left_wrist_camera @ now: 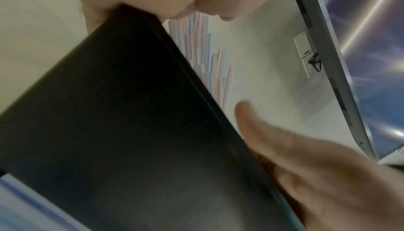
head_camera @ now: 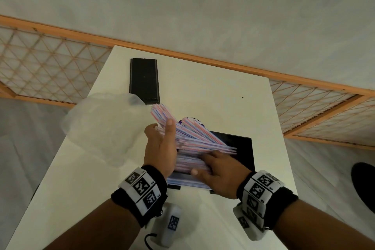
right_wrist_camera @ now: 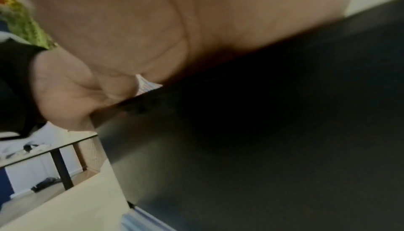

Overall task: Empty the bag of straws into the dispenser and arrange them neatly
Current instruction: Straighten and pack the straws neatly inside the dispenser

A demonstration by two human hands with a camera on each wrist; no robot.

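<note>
Pink-and-blue striped straws (head_camera: 194,138) lie piled in a black dispenser box (head_camera: 241,148) on the white table (head_camera: 203,91); several fan out up and left over its rim. My left hand (head_camera: 162,138) stands edge-on with straight fingers against the left side of the pile. My right hand (head_camera: 207,165) lies flat on top of the straws, fingers spread. The empty clear bag (head_camera: 97,126) sits crumpled to the left. In the left wrist view the dispenser's black wall (left_wrist_camera: 109,113) fills the frame, with straw ends (left_wrist_camera: 203,53) above it. The right wrist view shows mostly palm and black box (right_wrist_camera: 262,139).
A black lid (head_camera: 144,79) lies flat at the back of the table. Something purple (head_camera: 192,121) peeks out behind the straws. A wooden lattice partition (head_camera: 50,63) runs behind the table. A dark shoe (head_camera: 363,184) is on the floor at right.
</note>
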